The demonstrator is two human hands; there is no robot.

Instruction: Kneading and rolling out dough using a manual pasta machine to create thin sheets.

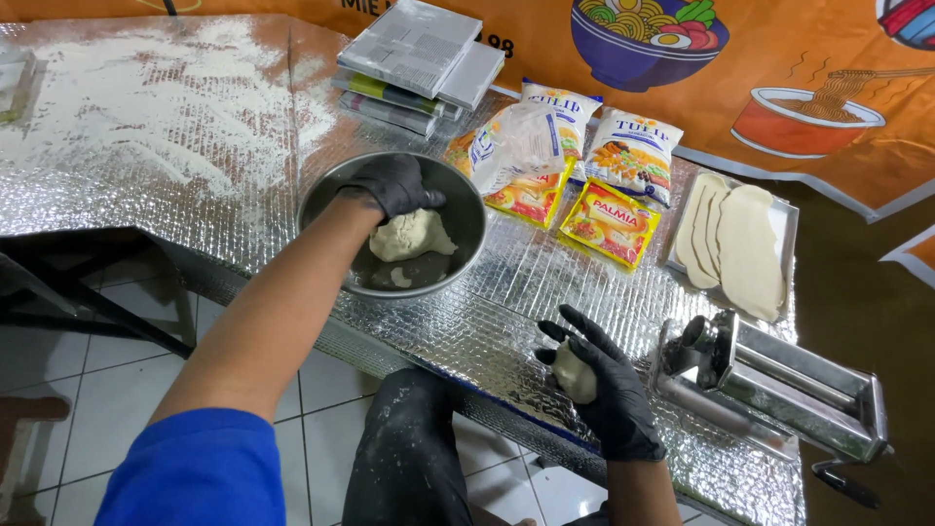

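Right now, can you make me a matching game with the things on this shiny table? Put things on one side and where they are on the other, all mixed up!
Things:
1. big dough lump
2. small dough piece
3. flat dough sheets
4. pasta roller

Places:
A. on the metal tray
B. in the right hand
C. at the table's near right corner
D. in the metal bowl, under the left hand

Pairs: 1-D, 2-B, 3-A, 4-C
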